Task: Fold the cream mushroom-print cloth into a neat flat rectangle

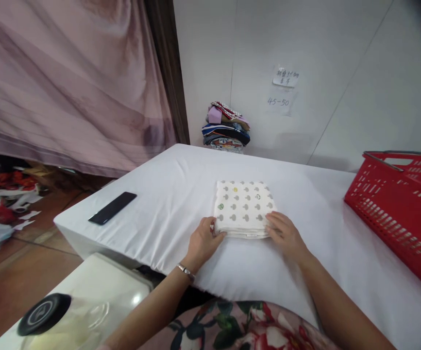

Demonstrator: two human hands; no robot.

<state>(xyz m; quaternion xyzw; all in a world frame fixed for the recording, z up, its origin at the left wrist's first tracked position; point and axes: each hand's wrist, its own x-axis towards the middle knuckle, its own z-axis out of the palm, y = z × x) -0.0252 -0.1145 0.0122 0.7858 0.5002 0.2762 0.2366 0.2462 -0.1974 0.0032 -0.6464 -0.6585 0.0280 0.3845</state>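
A folded white cloth (245,206) with a small grey print and a few green and yellow motifs lies on the white-covered table in front of me. Its several layers show along the near edge. My left hand (205,241) is closed at the near left corner, thumb at the front edge and fingers at the side. At the near right corner is my right hand (285,235), its fingers resting over the top and the thumb against the front edge. The cloth lies flat between both hands.
A red plastic basket (395,209) stands on the table at the right. A black phone (112,208) lies at the left. Behind the far edge rises a pile of folded clothes (227,127). A black-lidded container (44,314) sits at lower left.
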